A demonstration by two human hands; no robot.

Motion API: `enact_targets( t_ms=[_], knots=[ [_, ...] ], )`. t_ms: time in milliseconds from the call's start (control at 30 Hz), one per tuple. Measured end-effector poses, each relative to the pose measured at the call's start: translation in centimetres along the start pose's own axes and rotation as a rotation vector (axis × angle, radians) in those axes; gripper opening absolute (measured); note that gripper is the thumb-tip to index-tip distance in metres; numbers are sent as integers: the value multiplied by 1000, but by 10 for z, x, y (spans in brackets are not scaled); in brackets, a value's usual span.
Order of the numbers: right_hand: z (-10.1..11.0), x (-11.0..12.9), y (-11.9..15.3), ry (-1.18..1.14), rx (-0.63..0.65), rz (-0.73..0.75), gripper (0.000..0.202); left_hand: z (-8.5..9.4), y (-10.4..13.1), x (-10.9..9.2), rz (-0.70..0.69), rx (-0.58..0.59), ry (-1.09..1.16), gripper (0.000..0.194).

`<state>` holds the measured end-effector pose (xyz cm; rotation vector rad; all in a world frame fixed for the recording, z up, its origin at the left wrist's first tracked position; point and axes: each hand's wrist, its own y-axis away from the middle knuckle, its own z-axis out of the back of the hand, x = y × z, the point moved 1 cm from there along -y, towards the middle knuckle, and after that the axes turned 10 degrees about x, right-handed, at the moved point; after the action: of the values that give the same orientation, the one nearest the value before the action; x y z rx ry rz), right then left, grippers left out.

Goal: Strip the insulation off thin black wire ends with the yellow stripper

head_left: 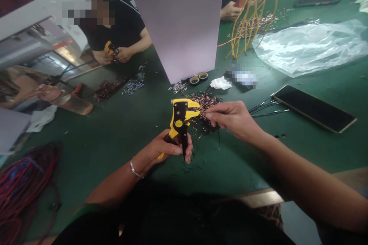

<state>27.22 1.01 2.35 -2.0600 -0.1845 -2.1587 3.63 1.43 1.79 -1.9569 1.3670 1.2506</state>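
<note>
My left hand [172, 147] is wrapped round the handles of a yellow and black wire stripper [178, 120], held upright with its jaws pointing right. Just right of those jaws, the thumb and fingertips of my right hand [227, 116] are pinched together on a thin wire, mostly hidden by the fingers. A thin black strand [219, 138] shows below that hand; whether it is the same wire I cannot tell. Behind the tool and my fingertips lies a heap of short wire pieces [205, 101] with copper-coloured ends.
A phone [314, 108] lies right, beside several black wires [266, 108]. Tape rolls [198, 78], white tissue [220, 83] and a grey panel [184, 23] stand beyond the heap. Clear plastic [313, 48] spreads far right. Red cable [25, 183] coils left. Co-workers [117, 34] work opposite.
</note>
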Motion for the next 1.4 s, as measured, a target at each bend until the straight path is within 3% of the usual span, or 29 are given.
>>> enact_targets(
  t_ms=[700,1400],
  knots=[
    [1,-1,-2,-12,3,2,12,2,1,3,-21,-18,12,25],
    [4,-3,-3,8,-2,3,13,-13,2,8,-46,-135,-27,16]
  ],
)
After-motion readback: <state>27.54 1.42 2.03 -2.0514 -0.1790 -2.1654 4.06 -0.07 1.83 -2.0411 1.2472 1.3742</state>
